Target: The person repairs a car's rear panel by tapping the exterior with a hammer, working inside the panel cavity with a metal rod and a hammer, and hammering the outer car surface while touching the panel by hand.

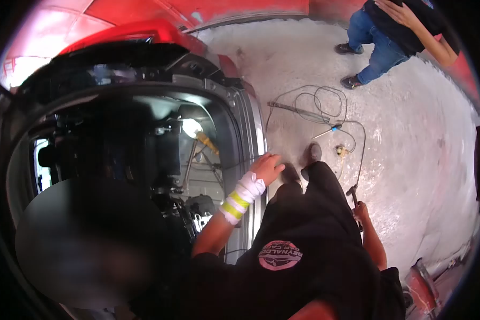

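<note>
While the person's left hand (266, 167) was at the right edge of an open vehicle, its wrist bound in a white wrap (244, 193) with a yellow-green band, the right hand (360, 212) was well apart from it, low on the right, with its fingers closed around a slim dark tool (353, 193) with a short crosswise head. The left fingers were loosely bent beside the silver-grey metal rim (250, 122) of the vehicle's opening; a thin dark line ran from there into the interior, and whether the fingers gripped it could not be told.

Behind that rim, the deep black-lined vehicle interior (117, 138) held a lit white lamp (192, 128) with a yellow handle (207, 142), set toward the right side. Below the lamp slanted a brownish metal rod (189, 169), and nearer were dark, cluttered parts too dim to identify.

From the tool, a thin black cable (364, 149) ran away over the pale grey concrete floor (416, 149) to loose loops in the middle. A long dark bar (298, 111) lay across the loops, with a small blue fitting (335, 128) just beside them and a small yellowish piece (341, 151) nearer. At the far right stood another person in blue jeans (381, 61) and dark shoes (351, 81), one hand (399, 13) at the front of a black shirt.
</note>
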Available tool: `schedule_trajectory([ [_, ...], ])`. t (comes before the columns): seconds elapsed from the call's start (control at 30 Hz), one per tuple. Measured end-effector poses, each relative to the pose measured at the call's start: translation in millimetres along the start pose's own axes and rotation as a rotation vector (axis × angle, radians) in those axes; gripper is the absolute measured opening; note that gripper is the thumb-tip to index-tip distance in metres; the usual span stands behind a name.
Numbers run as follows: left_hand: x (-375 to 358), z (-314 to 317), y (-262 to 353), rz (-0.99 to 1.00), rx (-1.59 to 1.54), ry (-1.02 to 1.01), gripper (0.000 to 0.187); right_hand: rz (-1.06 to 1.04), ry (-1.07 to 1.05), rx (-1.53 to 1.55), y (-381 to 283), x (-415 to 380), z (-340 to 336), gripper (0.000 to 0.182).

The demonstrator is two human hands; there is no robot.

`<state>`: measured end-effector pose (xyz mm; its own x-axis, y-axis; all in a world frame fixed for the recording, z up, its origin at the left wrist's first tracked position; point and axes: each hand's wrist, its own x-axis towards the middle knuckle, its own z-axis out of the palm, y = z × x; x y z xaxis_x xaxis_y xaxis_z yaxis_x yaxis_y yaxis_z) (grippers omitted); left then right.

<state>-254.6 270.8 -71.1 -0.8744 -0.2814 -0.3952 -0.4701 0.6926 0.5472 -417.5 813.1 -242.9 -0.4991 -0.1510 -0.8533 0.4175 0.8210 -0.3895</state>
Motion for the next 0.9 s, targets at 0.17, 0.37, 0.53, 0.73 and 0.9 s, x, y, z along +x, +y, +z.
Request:
schedule_trajectory([
  [0.17,54,-117,24,0.042,0.735,0.143,0.062,0.135,0.030,0.186,-54,29,-3,0.016],
  [0.37,174,-274,-38,-0.348,1.369,0.014,0.070,0.292,-0.409,0.789,4,179,-3,0.007],
  [0.53,234,-337,-57,-0.421,1.358,-0.178,0.066,0.013,-0.177,0.426,-101,158,-9,0.009],
  [0.73,296,-360,-78,-0.841,1.221,-0.206,0.064,0.052,-0.158,0.312,-160,176,-51,0.010],
  [0.9,266,-331,-70,-0.626,1.440,-0.034,0.073,0.034,-0.142,0.347,-192,193,-70,0.013],
])
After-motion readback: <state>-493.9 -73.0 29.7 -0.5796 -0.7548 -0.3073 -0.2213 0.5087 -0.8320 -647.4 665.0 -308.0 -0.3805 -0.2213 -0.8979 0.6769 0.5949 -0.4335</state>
